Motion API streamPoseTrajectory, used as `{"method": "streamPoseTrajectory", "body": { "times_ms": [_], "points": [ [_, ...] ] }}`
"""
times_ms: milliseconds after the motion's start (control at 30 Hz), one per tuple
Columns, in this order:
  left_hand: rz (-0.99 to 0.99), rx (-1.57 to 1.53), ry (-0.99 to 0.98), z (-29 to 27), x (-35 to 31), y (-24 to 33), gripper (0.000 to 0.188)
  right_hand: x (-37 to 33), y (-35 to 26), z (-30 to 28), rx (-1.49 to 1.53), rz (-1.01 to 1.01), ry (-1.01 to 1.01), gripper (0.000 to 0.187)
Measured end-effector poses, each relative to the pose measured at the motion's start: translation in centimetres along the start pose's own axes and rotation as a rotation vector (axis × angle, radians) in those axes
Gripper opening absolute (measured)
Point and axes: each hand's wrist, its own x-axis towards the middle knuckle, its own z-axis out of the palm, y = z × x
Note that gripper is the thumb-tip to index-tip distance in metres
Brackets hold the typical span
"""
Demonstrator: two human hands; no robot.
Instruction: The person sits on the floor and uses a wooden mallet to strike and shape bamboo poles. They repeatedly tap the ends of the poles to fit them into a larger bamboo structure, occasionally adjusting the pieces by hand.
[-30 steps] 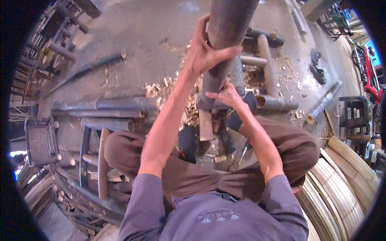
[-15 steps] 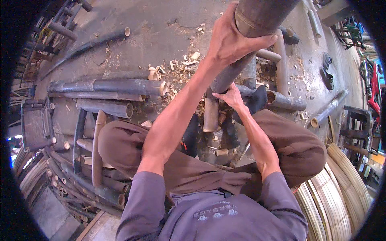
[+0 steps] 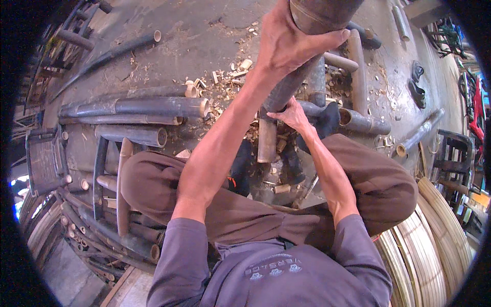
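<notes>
A thick dark bamboo pole (image 3: 290, 86) rises at a slant between my knees and runs out of view at the top. My left hand (image 3: 289, 46) is wrapped round its upper part, thumb across the front. Lower down, my right hand (image 3: 292, 115) grips the pole near its bottom end, thumb pointing left. Directly below that end, a narrower brown bamboo piece (image 3: 267, 140) shows between my feet; whether it joins the pole, I cannot tell. The pole's far end is out of view.
Dark bamboo lengths (image 3: 158, 107) lie to the left, beside a low bamboo frame (image 3: 123, 189). Pale chips (image 3: 238, 74) litter the floor. A hollow bamboo piece (image 3: 365, 122) lies right of my foot; sandals (image 3: 417, 84) rest farther right. Bundled bamboo strips (image 3: 422, 250) stand behind my right knee.
The pole's upper part has shifted a little to the left, with my left hand still round it. My right hand has moved slightly up and left in the picture. Both grips stay the same.
</notes>
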Motion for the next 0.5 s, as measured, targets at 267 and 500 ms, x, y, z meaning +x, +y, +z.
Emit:
{"method": "streamPoseTrajectory", "body": {
  "times_ms": [267,500],
  "points": [
    [0.088,0.24,0.096,-0.1,-0.2,0.0,0.08,0.1,0.3,-0.1,-0.013,0.045,-0.032,0.08],
    [-0.015,0.191,0.099,0.2,-0.7,0.8,0.08,0.0,-0.2,-0.9,-0.07,0.106,-0.051,0.08]
  ]
}}
